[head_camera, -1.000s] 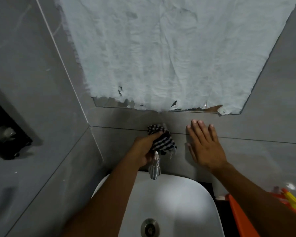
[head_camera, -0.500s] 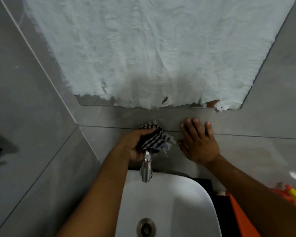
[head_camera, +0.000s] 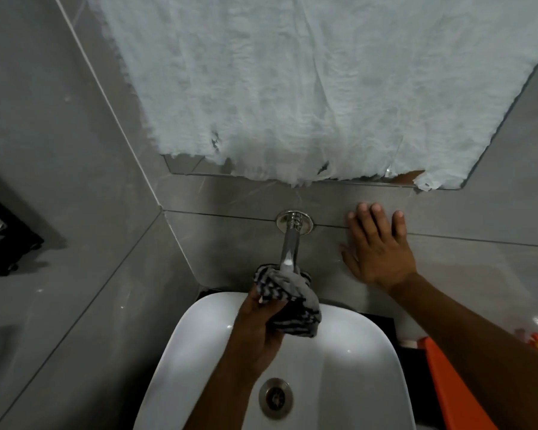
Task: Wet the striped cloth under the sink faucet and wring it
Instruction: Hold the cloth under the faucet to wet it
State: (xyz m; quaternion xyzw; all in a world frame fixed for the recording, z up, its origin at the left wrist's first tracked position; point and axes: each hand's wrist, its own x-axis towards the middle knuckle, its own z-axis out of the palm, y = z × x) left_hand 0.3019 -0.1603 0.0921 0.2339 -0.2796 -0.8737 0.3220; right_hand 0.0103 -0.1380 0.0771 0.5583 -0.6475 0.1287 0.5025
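Striped cloth [head_camera: 288, 301] bunched at frame centre, clenched in left hand [head_camera: 258, 333], held right under faucet [head_camera: 288, 252] spout over sink [head_camera: 367, 361] for wetting; water flow not discernible. Right hand [head_camera: 378, 249] released, flat on tiled wall [head_camera: 479, 218], probably for bracing

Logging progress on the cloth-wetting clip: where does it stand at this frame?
Done: the left hand has the striped cloth bunched at the faucet spout, over the sink. In hand: wetting, though no running water is visible, so I can't confirm flow. The right hand is flat on the wall. Left: wringing, not yet begun.
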